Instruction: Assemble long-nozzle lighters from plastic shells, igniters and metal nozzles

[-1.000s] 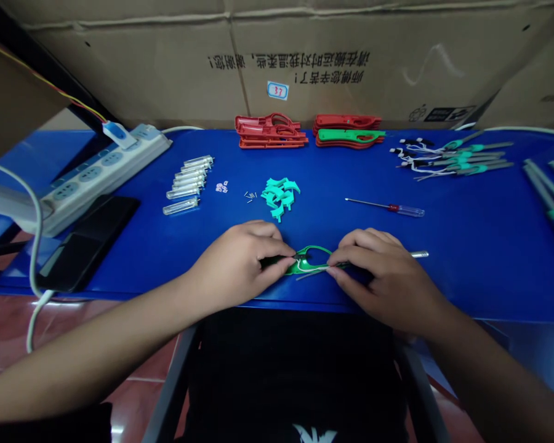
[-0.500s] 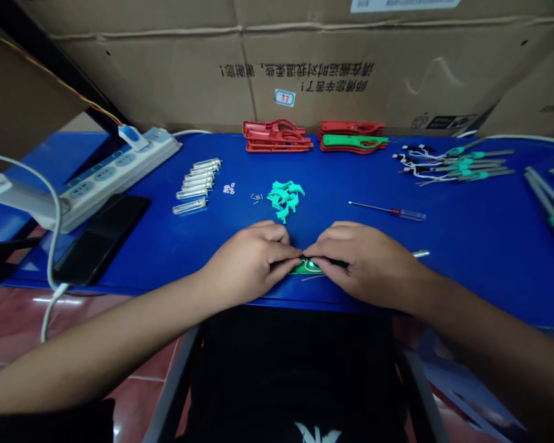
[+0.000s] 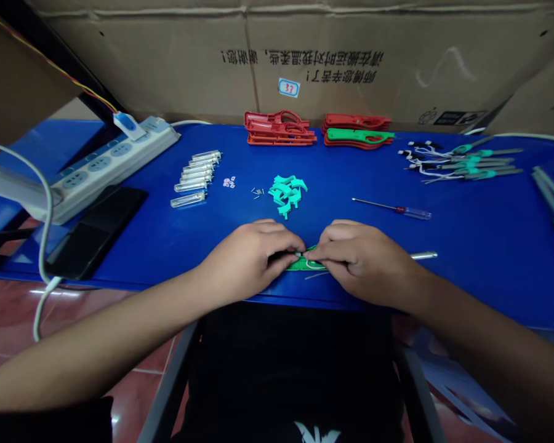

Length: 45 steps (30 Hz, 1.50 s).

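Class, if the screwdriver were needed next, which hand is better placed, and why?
Probably the right hand: the screwdriver lies just beyond it, handle towards that side, while the left hand is farther off.

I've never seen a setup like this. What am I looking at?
There's no robot here: a camera worn on a person's head looks down at their own bare hands. The left hand and right hand hold a green casing with a white wire; their fingers hide the finer parts. On the blue table lie clear tubes, turquoise pieces, a screwdriver, stacked red casings and wired rods. At the left are a dark phone and a power strip.
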Motion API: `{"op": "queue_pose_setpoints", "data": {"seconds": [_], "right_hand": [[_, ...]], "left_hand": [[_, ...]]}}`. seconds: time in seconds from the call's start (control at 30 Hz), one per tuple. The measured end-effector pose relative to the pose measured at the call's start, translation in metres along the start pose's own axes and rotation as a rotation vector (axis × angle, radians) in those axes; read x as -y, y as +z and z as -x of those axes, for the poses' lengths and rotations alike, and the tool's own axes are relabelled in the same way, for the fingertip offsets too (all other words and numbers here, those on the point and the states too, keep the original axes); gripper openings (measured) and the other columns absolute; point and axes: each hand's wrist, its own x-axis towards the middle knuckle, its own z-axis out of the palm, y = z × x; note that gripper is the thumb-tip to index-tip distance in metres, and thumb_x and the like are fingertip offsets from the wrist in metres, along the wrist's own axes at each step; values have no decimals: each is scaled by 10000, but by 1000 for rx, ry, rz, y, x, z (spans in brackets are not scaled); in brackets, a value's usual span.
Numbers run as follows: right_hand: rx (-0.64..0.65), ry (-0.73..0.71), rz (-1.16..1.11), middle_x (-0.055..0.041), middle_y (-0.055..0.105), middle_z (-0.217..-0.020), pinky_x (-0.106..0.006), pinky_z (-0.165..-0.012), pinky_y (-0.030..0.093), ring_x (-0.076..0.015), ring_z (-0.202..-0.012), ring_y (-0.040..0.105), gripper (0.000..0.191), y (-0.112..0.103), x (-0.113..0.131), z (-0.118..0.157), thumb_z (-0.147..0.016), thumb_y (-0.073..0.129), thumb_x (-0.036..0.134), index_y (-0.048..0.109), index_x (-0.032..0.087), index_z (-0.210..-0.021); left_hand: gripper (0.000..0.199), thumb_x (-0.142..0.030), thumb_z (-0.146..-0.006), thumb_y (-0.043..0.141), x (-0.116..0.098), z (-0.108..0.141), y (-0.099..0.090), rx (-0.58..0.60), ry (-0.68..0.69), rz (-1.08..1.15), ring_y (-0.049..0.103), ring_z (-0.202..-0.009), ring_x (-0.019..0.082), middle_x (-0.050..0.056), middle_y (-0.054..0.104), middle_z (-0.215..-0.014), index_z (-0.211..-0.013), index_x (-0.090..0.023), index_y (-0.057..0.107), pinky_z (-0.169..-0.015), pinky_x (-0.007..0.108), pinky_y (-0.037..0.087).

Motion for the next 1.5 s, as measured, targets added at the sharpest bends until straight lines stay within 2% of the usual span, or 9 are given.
{"op": "queue_pose_setpoints", "data": {"seconds": [0.17, 0.27, 0.37, 0.5, 0.8, 0.93, 1.2, 1.33, 1.5], "right_hand": [[52, 36, -17, -48, 697, -920, -342, -792, 485, -187, -884, 601, 277, -10, 2, 3, -960, 502, 136, 754, 216, -1043], [-45, 88, -38, -51, 671, -1102, -336, -875, 489, -181, -1007, 601, 236, -22, 3, 19, -953, 550, 187, 685, 220, -1143], [-89, 123, 20, -50, 662, -1071, -349, -873, 486, -188, -999, 598, 186, -23, 5, 39, -932, 597, 214, 667, 216, -1105], [-78, 185, 62, -48, 648, -1071, -368, -849, 479, -187, -968, 583, 199, -6, 10, 53, -950, 575, 185, 684, 243, -1107], [-187, 180, 17, -47, 634, -1060, -371, -798, 468, -184, -938, 586, 205, 5, 12, 53, -932, 580, 127, 708, 257, -1026], [-159, 180, 56, -57, 623, -1065, -386, -806, 471, -198, -955, 575, 220, 6, 12, 54, -936, 568, 126, 698, 249, -1065], [-105, 186, 186, -91, 624, -1108, -444, -859, 477, -252, -1024, 582, 240, 6, 18, 52, -932, 540, 118, 698, 214, -1085], [-111, 198, 38, -52, 619, -1072, -388, -812, 479, -197, -955, 585, 197, 4, 13, 50, -955, 545, 166, 688, 258, -1055], [-91, 250, -79, -25, 637, -1061, -335, -840, 493, -160, -966, 604, 179, -4, 9, 47, -945, 571, 178, 625, 250, -1100]], "left_hand": [[153, -173, -947, 606, 2, 2, 1, -23, 73, -28, 667, -868, 152, 41, 736, -924, -1009, -168, 746, -827, 297, 531], [180, -178, -958, 585, 1, 4, 0, -2, 73, -57, 652, -875, 161, 48, 722, -934, -1021, -174, 753, -809, 301, 528], [205, -207, -968, 565, -2, 4, -2, 35, 57, -59, 637, -883, 176, 64, 699, -948, -1048, -164, 748, -813, 316, 527], [215, -283, -973, 576, -8, 2, -2, 11, 50, -119, 620, -881, 188, 70, 678, -939, -1008, -149, 740, -805, 325, 523], [263, -131, -962, 517, -18, 8, 12, 25, -1, -46, 585, -976, 201, 69, 619, -1107, -1097, -239, 716, -809, 339, 503], [284, -124, -945, 520, -20, 11, 13, 30, -30, 10, 577, -1002, 196, 76, 593, -1146, -1105, -241, 724, -845, 342, 498], [206, -294, -953, 595, -25, 16, 6, 117, -88, -10, 566, -1068, 223, 71, 588, -1187, -1105, -271, 732, -897, 395, 486], [183, -340, -927, 659, -27, 15, 10, 58, -116, -26, 569, -1044, 216, 60, 612, -1165, -1077, -264, 733, -874, 384, 491], [131, -255, -925, 637, -30, 13, 19, -61, -147, -69, 577, -1035, 232, 65, 640, -1116, -983, -229, 751, -869, 405, 490]]}}
